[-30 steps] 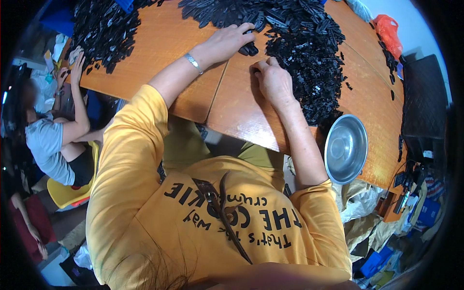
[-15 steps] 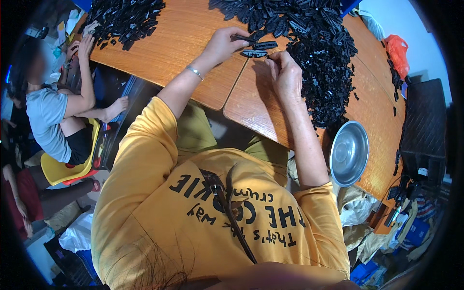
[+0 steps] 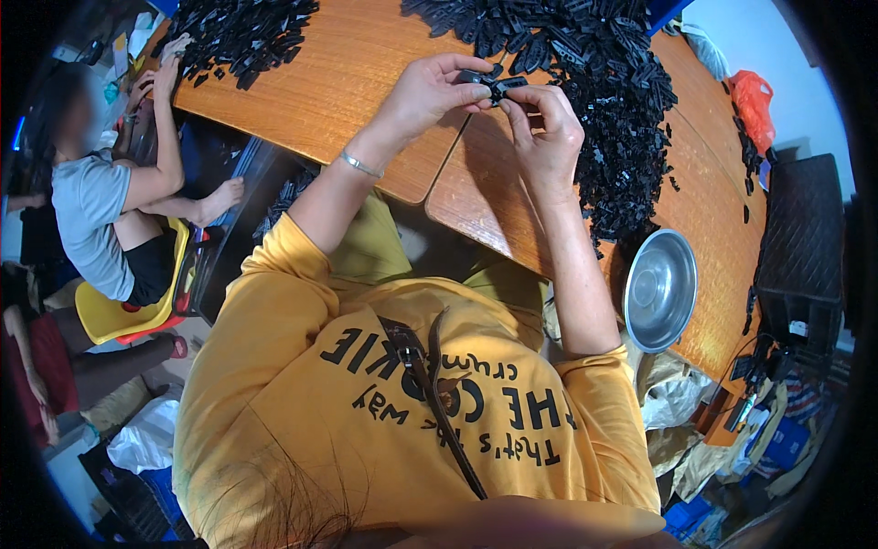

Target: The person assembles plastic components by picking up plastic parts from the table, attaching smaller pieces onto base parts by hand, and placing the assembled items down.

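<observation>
Over the wooden table (image 3: 357, 87), both my hands are close together around small black plastic parts (image 3: 499, 86). My left hand (image 3: 428, 95), with a silver bracelet at the wrist, pinches a dark part between thumb and fingers. My right hand (image 3: 547, 128) closes its thumb and fingertips on the right end of a black part. The parts meet or overlap between the fingertips; whether they are joined I cannot tell. Just beyond and to the right spreads a large pile of black plastic parts (image 3: 626, 128).
A metal bowl (image 3: 660, 291) stands at the table's right edge. Another heap of black parts (image 3: 240, 41) lies at the far left, where a co-worker in a grey shirt (image 3: 91, 224) sits on a yellow chair (image 3: 119, 316). A red plastic bag (image 3: 752, 102) is at the far right.
My hands have come together, the left moving slightly right. The black parts that lay between them are now mostly covered by my fingers. My right fingers have closed on a part.
</observation>
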Demonstrator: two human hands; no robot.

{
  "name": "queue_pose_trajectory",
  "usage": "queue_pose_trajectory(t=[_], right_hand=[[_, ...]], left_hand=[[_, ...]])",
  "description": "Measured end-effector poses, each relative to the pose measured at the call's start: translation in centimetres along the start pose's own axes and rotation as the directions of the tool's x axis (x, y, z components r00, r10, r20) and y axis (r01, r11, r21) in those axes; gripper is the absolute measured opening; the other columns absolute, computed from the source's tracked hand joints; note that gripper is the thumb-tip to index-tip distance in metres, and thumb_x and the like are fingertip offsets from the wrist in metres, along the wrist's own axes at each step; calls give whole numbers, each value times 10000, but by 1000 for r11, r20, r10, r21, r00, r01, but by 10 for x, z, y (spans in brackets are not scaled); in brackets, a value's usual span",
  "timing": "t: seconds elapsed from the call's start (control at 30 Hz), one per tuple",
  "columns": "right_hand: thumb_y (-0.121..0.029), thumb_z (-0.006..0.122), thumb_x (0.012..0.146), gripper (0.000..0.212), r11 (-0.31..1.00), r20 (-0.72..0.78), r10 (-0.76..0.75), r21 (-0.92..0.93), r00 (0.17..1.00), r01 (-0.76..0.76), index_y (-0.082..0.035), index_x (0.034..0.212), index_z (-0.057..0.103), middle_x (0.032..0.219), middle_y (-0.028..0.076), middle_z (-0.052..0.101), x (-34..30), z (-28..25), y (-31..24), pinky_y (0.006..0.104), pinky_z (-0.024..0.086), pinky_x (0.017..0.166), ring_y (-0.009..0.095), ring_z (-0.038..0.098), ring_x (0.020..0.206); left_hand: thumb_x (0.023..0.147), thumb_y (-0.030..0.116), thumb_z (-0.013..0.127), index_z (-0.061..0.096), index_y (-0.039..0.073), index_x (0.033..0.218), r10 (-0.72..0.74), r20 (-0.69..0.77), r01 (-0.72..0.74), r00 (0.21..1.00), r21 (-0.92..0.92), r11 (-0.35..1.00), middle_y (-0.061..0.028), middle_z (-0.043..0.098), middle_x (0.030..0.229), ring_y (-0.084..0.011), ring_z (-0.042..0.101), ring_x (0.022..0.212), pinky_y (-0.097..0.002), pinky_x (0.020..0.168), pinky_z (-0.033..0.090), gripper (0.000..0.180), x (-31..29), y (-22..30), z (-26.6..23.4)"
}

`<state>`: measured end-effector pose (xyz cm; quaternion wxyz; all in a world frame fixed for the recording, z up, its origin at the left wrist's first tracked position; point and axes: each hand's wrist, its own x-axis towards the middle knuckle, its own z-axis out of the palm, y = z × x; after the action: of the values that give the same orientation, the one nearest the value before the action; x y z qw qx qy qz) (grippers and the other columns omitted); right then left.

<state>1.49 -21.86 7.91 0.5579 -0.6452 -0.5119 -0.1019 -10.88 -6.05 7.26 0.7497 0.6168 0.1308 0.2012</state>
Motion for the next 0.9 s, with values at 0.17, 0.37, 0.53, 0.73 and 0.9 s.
queue_pose_trajectory(t=[0.17,0.37,0.53,0.73,0.9], right_hand=[[38,827,832,163,999,11,-46,21,999,45,0,938,709,908,112,699,4,-7,-16,294,583,638,203,709,748],[42,818,848,162,997,4,-14,70,1000,14,-2,953,702,905,86,694,2,-10,-21,265,576,638,154,698,745],[44,812,860,158,985,8,59,163,998,-59,-9,959,702,914,57,689,-5,-2,-16,237,564,632,105,687,748],[44,796,874,134,973,35,153,167,988,-157,-14,958,709,926,51,680,-8,-6,-13,226,555,623,92,689,743],[60,780,877,128,989,117,93,108,989,-105,-6,960,709,943,68,678,2,-18,-22,245,571,643,121,698,770]], left_hand=[[943,23,757,607,-23,1360,146,50,-143,988,-48,989,-74,730,1094,-137,722,977,-254,888,604,446,-11,5,7],[944,26,758,614,-7,1354,141,87,-129,986,-136,982,-79,723,1135,-135,718,970,-250,857,600,437,-14,3,5],[1007,146,715,612,0,1359,115,41,-92,992,-369,925,-78,716,1134,-138,705,1005,-262,873,596,394,-15,-16,12],[1099,290,579,596,9,1383,3,11,4,1000,-541,841,-74,706,1122,-144,695,998,-260,824,586,400,-12,-17,15],[1112,340,549,614,25,1356,-82,69,105,994,-491,865,-55,713,1048,-117,706,849,-230,710,566,404,-14,-13,10]])
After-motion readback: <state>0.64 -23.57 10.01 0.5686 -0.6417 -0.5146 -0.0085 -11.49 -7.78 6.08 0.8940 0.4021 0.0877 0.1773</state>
